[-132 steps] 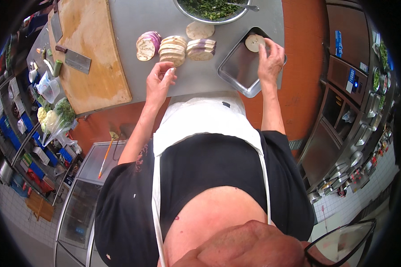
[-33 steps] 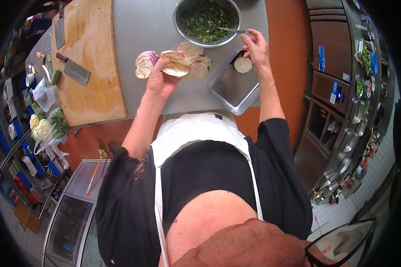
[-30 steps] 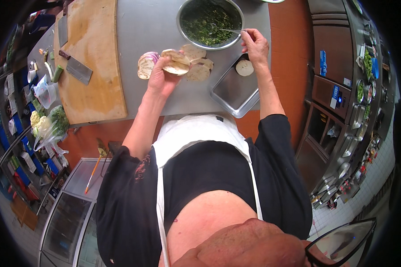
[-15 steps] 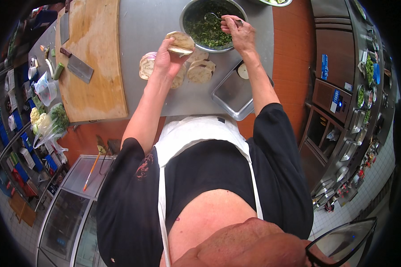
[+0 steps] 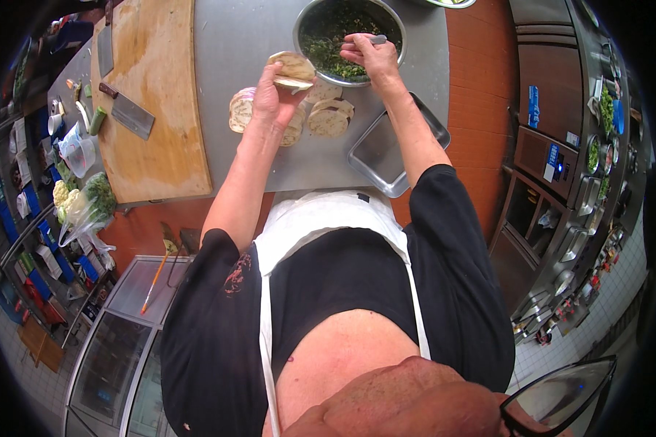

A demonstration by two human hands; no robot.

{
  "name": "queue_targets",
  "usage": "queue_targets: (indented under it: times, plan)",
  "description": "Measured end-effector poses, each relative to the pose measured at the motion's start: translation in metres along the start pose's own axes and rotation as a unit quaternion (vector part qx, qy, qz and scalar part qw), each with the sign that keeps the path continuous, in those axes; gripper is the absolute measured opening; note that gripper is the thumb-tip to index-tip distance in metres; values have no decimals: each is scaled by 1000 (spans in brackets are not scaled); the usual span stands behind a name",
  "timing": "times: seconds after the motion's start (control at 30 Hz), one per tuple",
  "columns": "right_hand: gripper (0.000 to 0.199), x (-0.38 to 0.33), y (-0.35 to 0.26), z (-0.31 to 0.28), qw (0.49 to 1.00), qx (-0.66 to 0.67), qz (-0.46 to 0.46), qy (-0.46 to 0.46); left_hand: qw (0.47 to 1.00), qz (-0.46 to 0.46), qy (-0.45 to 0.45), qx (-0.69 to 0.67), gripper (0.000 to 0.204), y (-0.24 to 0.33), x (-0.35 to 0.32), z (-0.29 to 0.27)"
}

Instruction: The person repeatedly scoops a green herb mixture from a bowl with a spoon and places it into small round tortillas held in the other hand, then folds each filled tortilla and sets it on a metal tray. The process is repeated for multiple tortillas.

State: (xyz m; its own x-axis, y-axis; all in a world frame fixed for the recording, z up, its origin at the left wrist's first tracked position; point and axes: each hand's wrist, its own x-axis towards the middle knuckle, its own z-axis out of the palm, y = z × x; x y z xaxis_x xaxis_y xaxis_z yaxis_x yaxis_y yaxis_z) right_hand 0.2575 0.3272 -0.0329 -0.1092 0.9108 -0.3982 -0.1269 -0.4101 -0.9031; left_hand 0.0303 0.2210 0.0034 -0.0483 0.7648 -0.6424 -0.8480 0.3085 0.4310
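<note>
Left hand [image 5: 272,98] is up off the counter, fingers curled under a round, pale slice [image 5: 293,69], gripping it at the near-left rim of the bowl [image 5: 397,51]. The slice sits on top of the fingers, tilted a little toward the bowl, its cut face showing.

Right hand [image 5: 368,60] is over the bowl, just inside its near rim, fingers pinched on a spoon [image 5: 377,39] whose metal handle pokes out to the right. The hand hides the spoon's other end. Under it lie the chopped greens [image 5: 328,36] that fill the bowl.

Just this side of the bowl, more slices [image 5: 329,119] are stacked on the grey counter [image 5: 248,44], right below the left hand and partly hidden by the wrist. Nearer than the bowl and a touch to the right, a steel tray [image 5: 393,149] sits at an angle under the right forearm. Well left of the bowl lies the wooden board [image 5: 153,109], with a cleaver [image 5: 127,111] flat on it. Further left, off the counter, a bag of cauliflower and broccoli [image 5: 80,200].
</note>
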Motion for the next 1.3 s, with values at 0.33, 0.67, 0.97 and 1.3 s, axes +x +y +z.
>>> queue_targets:
  times: [0.33,0.67,0.97,1.3]
  plan:
    - [33,-35,-44,-41,987,159,-12,-4,996,58,15,72,41,23,9,38]
    - [34,-110,-122,-34,979,82,-185,14,995,28,-17,93,46,-12,29,109]
    - [23,-124,-113,-28,873,-250,-418,22,995,-16,-95,19,49,-27,37,117]
    - [20,-127,-104,-17,925,-163,-345,3,995,12,-102,8,52,-27,37,111]
